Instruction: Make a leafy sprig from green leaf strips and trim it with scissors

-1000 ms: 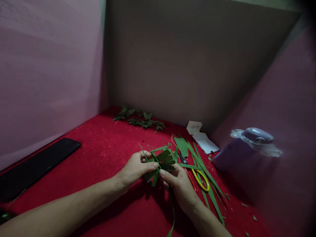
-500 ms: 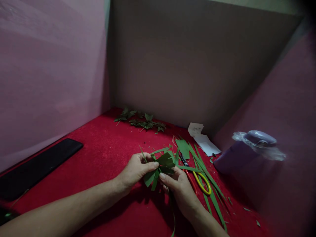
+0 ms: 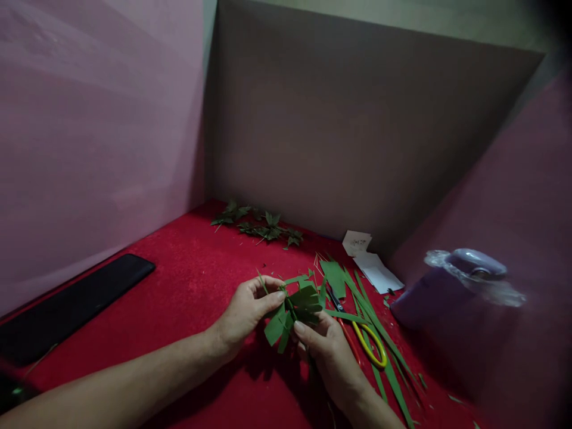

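i'm at a small walled-in craft spot; whether it's in a home or a workshop, i can't tell. around my scissors (image 3: 340, 307) lie cut green strips (image 3: 397, 387) and scraps (image 3: 422, 380) on a red surface (image 3: 192, 256); beyond the scissors rises a grey panel (image 3: 357, 131), with pink walls (image 3: 98, 119) to either side.

Dim light, red tabletop (image 3: 187, 292), pink wall (image 3: 98, 131) at left edge, grey wall (image 3: 357, 131) at far edge, mauve wall (image 3: 522, 179) at right

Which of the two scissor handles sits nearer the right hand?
The red handle, just beside the right hand; the yellow handle, a visible loop, lies farther out to the right.
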